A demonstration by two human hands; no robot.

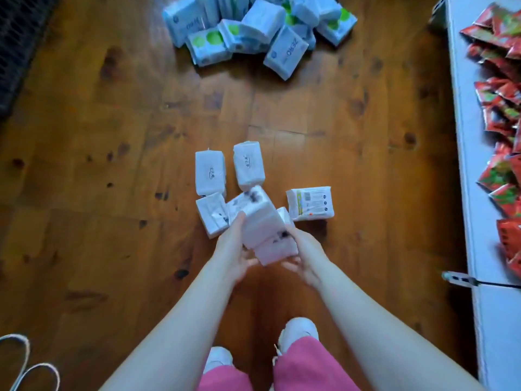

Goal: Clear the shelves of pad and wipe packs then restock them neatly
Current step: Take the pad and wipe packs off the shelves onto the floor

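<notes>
Two stacked white packs [262, 227] are held between my hands above the wooden floor. My left hand [235, 249] presses their left side and my right hand [303, 255] presses their right side, fingers curled under the lower pack. Around them lie more white packs: one upright at the left [210, 173], one beside it [248, 165], one below them [211, 214], and one with a printed label at the right [310, 203]. A heap of blue-and-white packs with green dots [253, 29] sits farther off on the floor.
A white shelf [468, 165] runs along the right edge, holding several red snack packets [501, 114]. A dark mesh object [19, 38] stands at the upper left. My white shoes [298, 331] and pink trousers are at the bottom. White cord loops [28, 368] lie at the lower left.
</notes>
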